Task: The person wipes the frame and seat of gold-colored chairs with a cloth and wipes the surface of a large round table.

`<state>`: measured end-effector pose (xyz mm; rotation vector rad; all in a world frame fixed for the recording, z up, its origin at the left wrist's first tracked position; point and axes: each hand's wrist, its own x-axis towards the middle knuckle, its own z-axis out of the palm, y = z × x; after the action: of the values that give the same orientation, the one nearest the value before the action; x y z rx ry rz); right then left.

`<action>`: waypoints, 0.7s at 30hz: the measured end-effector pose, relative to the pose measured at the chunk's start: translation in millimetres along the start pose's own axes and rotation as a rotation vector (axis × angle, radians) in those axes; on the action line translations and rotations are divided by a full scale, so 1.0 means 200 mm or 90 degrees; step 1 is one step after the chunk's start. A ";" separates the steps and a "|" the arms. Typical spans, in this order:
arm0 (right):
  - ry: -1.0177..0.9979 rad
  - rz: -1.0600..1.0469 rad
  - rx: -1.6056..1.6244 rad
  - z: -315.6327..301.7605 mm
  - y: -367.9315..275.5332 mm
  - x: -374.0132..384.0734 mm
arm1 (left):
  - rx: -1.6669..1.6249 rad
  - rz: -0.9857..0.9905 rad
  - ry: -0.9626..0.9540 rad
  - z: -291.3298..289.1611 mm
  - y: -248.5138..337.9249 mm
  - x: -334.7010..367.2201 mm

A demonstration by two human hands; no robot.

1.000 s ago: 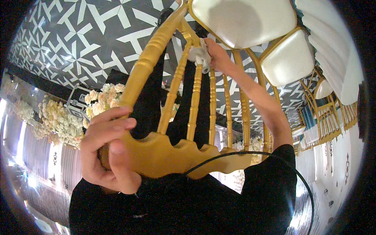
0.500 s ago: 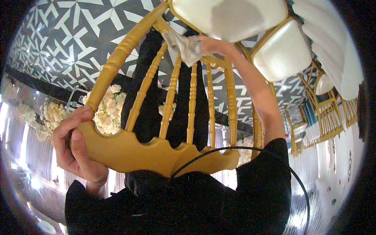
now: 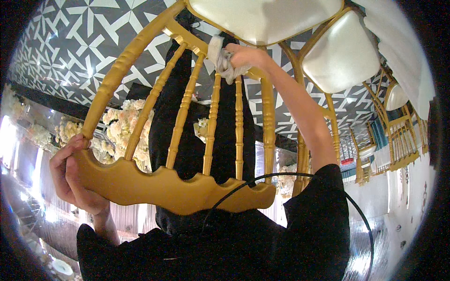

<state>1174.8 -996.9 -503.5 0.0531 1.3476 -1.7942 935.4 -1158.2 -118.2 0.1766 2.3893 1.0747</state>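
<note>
A gold chair [image 3: 171, 188] with turned spindles and a scalloped top rail is close in front of me, its white padded seat [image 3: 269, 21] beyond the backrest. My left hand [image 3: 77, 180] is closed round the left end of the top rail, where the side post meets it. Bunched in my right hand [image 3: 248, 57] is a pale grey cloth [image 3: 225, 61]. The right hand presses it on the lower crossbar of the backrest, near the tops of the middle spindles in view. The cloth hides part of that bar.
A second white-seated gold chair [image 3: 340, 54] stands to the right, with several more gold chairs [image 3: 403, 140] behind. White cloth [image 3: 398, 42] drapes at the upper right. Pale flowers [image 3: 126, 126] show past the spindles. A black cable [image 3: 281, 175] crosses my chest. The floor [image 3: 108, 28] is black-and-white patterned.
The chair back has shifted and turned slightly to the left, my left hand moving along with it. My right hand and the cloth have moved rightward along the crossbar, uncovering its left part.
</note>
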 end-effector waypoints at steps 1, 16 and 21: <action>0.144 0.084 -0.120 0.05 -0.17 -0.03 | 0.038 -0.002 0.007 -0.01 0.00 -0.01; 0.256 0.158 -0.173 0.08 -0.29 -0.22 | 0.154 -0.028 0.038 -0.06 0.01 -0.03; -0.104 0.134 -0.140 -0.17 -0.27 -0.37 | 0.125 -0.023 0.029 -0.05 0.00 0.01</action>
<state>1171.4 -923.9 -439.7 -0.0678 1.3603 -1.4362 928.5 -1164.7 -112.9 0.1779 2.5274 0.8360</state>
